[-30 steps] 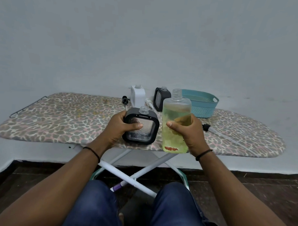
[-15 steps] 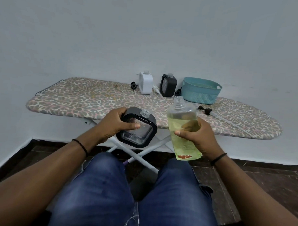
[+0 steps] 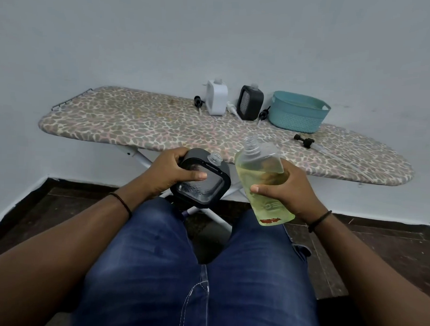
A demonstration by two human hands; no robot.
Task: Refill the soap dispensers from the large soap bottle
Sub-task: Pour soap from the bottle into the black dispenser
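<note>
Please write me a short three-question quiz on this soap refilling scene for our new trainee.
1. True or false: the large soap bottle in the right hand has its cap on.
2. Which does the left hand hold? A) white dispenser B) black dispenser C) teal basket
3. Fill in: the far dispensers stand on the ____.

Key: 1 false, its neck is open; 2 B; 3 ironing board.

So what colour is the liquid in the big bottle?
Pale yellow-green, seen clearly in the head view through the clear large soap bottle held by the right hand.
</note>
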